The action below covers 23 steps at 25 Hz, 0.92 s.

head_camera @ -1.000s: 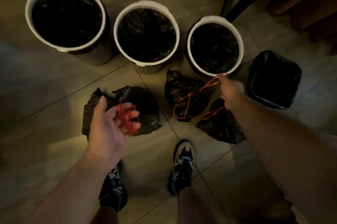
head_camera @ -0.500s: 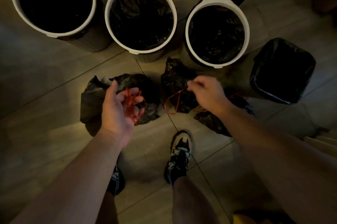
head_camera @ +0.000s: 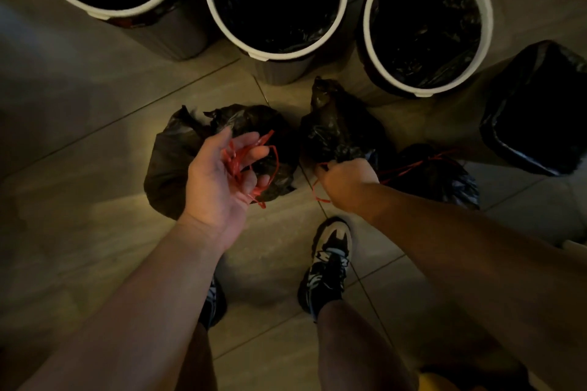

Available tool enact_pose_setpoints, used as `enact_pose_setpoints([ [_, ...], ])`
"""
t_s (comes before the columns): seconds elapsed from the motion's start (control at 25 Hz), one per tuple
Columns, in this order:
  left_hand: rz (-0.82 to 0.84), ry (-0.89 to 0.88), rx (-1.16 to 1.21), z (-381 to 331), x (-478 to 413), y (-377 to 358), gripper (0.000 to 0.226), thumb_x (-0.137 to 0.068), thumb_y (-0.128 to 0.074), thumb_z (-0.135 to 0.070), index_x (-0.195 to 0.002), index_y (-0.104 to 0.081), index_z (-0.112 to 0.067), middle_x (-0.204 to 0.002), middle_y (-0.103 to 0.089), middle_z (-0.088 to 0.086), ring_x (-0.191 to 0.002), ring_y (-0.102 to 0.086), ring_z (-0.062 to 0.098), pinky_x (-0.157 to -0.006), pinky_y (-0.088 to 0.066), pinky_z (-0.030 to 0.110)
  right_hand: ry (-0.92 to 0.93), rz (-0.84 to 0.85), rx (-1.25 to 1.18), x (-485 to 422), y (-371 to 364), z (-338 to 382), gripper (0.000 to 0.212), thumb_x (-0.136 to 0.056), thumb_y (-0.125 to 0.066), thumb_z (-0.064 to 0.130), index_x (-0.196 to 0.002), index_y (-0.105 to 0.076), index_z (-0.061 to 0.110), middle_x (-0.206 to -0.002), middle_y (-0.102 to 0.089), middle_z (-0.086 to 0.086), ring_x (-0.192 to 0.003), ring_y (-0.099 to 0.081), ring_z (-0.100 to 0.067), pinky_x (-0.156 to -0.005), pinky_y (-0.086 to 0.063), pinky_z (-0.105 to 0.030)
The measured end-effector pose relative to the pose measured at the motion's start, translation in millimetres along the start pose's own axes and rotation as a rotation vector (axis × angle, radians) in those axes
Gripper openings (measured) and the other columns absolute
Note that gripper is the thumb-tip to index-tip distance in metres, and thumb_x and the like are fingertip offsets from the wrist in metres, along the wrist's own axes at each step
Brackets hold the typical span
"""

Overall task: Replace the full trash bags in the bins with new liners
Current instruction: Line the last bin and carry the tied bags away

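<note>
Trash bags, black and tied, on the tiled floor [head_camera: 79,123] before three white-rimmed bins [head_camera: 275,50] lined in black, left hand [head_camera: 219,177] palm up with grip loosely curled around red drawstrings [head_camera: 241,161], right hand [head_camera: 347,182] fisted on middle bag [head_camera: 338,130] drawstring, no writing legible anywhere.

This looks like a room in a home, dimly lit. The floor [head_camera: 95,111] is laid with large pale tiles with thin grout lines. Three small round household bins with white rims [head_camera: 276,50] stand in a row on it, each lined in black, with a square black-lined bin [head_camera: 536,111] beside them. Small tied black trash bags [head_camera: 340,130] lie on the tiles.
</note>
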State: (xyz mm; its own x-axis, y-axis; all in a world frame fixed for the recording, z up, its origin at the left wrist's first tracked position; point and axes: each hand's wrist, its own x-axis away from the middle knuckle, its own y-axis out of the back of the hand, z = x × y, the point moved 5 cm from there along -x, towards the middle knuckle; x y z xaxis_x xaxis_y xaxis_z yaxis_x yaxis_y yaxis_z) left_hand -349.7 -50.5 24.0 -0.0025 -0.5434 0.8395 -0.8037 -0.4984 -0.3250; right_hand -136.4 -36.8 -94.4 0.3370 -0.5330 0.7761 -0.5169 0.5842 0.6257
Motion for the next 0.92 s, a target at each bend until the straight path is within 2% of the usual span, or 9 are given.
enact_pose_setpoints([
  [0.12,0.031,-0.011,0.011,-0.8,-1.5,8.6,0.049,-0.101,-0.055,-0.049,-0.121,-0.072,-0.008,-0.091,-0.073,0.001,-0.047,-0.044,0.009,-0.067,-0.050,0.030,-0.069,0.081,0.027,-17.7,-7.2,9.7,0.029,-0.100,-0.053,0.017,-0.122,-0.071,0.019,-0.114,-0.074,-0.003,-0.100,-0.070,-0.027,-0.070,-0.038,-0.039],
  [0.28,0.046,-0.040,0.050,-3.5,-4.2,17.4,0.051,-0.101,-0.055,-0.047,-0.124,-0.070,-0.005,-0.089,-0.073,0.001,-0.043,-0.041,0.008,-0.061,-0.049,0.028,-0.166,0.220,-0.001,-40.5,-19.8,13.6,0.027,-0.102,-0.053,0.017,-0.120,-0.073,0.020,-0.117,-0.073,-0.001,-0.104,-0.069,-0.025,-0.074,-0.044,-0.036],
  [0.4,0.056,-0.049,0.041,-3.0,-6.1,24.0,0.048,-0.101,-0.055,-0.046,-0.121,-0.072,-0.006,-0.089,-0.073,0.000,-0.042,-0.041,0.007,-0.059,-0.049,0.025,-0.155,0.201,-0.009,-45.0,-22.7,13.5,0.028,-0.101,-0.054,0.014,-0.119,-0.074,0.020,-0.119,-0.072,-0.002,-0.106,-0.068,-0.026,-0.072,-0.041,-0.037],
  [0.52,0.030,-0.049,0.027,3.1,-6.0,28.3,0.042,-0.103,-0.055,-0.043,-0.119,-0.072,-0.008,-0.088,-0.073,0.000,-0.041,-0.040,0.007,-0.059,-0.049,0.025,-0.143,0.094,-0.078,-39.3,-17.7,10.6,0.028,-0.099,-0.053,0.016,-0.117,-0.072,0.023,-0.117,-0.071,-0.003,-0.105,-0.068,-0.029,-0.072,-0.042,-0.040],
  [0.64,-0.012,-0.049,0.005,9.0,1.4,26.5,0.030,-0.102,-0.058,-0.035,-0.113,-0.073,-0.012,-0.086,-0.075,0.001,-0.045,-0.044,0.008,-0.061,-0.052,0.027,-0.261,-0.007,-0.655,-16.4,5.6,-9.6,0.013,-0.095,-0.061,0.032,-0.099,-0.070,0.024,-0.096,-0.068,-0.003,-0.092,-0.069,-0.028,-0.067,-0.048,-0.035],
  [0.68,-0.013,-0.059,-0.002,9.0,5.4,24.1,0.021,-0.100,-0.062,-0.032,-0.109,-0.073,-0.015,-0.085,-0.074,0.001,-0.048,-0.047,0.009,-0.063,-0.053,0.028,-0.285,-0.050,-0.897,-4.3,15.2,-17.9,0.015,-0.095,-0.063,0.035,-0.087,-0.069,0.024,-0.087,-0.066,-0.001,-0.085,-0.069,-0.024,-0.064,-0.049,-0.033],
  [0.76,-0.025,-0.090,-0.002,7.1,12.2,20.0,0.009,-0.091,-0.070,-0.023,-0.100,-0.068,-0.021,-0.079,-0.070,0.001,-0.052,-0.053,0.011,-0.068,-0.055,0.032,-0.310,-0.156,-1.169,24.1,38.2,-34.3,0.029,-0.095,-0.067,0.036,-0.070,-0.063,0.021,-0.074,-0.064,0.001,-0.070,-0.065,-0.015,-0.059,-0.048,-0.030],
  [0.84,-0.061,-0.133,0.017,0.6,19.5,15.3,0.020,-0.086,-0.074,-0.016,-0.101,-0.062,-0.023,-0.074,-0.068,0.000,-0.058,-0.062,0.012,-0.069,-0.058,0.036,-0.379,-0.219,-1.341,56.0,55.9,-48.5,0.034,-0.095,-0.070,0.035,-0.067,-0.064,0.017,-0.061,-0.061,0.006,-0.055,-0.062,-0.007,-0.051,-0.048,-0.025],
  [0.92,-0.084,-0.171,0.005,-8.4,28.7,5.6,0.033,-0.089,-0.073,-0.020,-0.116,-0.056,-0.024,-0.070,-0.068,-0.001,-0.060,-0.065,0.014,-0.065,-0.059,0.035,-0.428,-0.270,-1.513,84.6,71.1,-58.5,0.033,-0.094,-0.072,0.032,-0.066,-0.066,0.017,-0.053,-0.060,0.010,-0.049,-0.058,-0.001,-0.045,-0.045,-0.016],
])
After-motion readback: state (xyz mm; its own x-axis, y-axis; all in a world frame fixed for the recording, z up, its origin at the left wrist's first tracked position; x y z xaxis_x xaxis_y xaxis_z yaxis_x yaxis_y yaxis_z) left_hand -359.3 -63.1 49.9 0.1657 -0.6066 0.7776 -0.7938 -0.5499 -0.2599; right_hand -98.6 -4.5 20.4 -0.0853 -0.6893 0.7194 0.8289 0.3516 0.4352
